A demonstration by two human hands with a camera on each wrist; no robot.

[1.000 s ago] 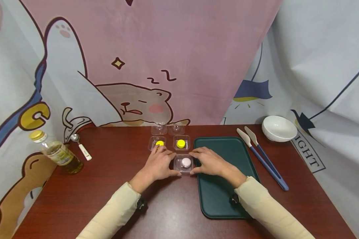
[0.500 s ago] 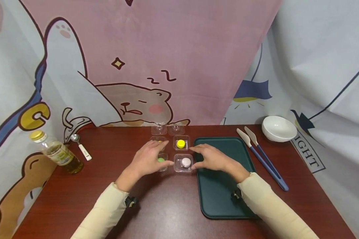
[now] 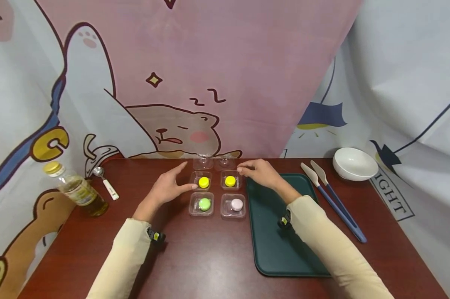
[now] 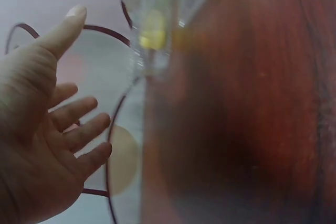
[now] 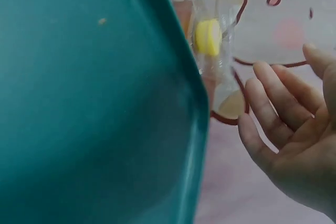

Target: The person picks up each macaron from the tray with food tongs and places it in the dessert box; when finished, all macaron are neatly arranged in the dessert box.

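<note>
Left hand (image 3: 165,187): fingers spread, holding nothing; left clear box (image 3: 196,177), squarish, with yellow macaron (image 3: 204,182), just right of thumb tip, contact uncertain. Right hand (image 3: 263,172): fingers loosely bent; right clear box (image 3: 238,183) left of fingertips.

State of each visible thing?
Left hand: open, empty
Right hand: relaxed, empty
Back left box: open, yellow macaron
Back right box: open, yellow macaron
Front left box: lid unclear, green macaron
Front right box: lid unclear, pink macaron
Bottle: capped
Tongs: tips apart
Bowl: upright
Tray: flat
Spoon: flat
</note>
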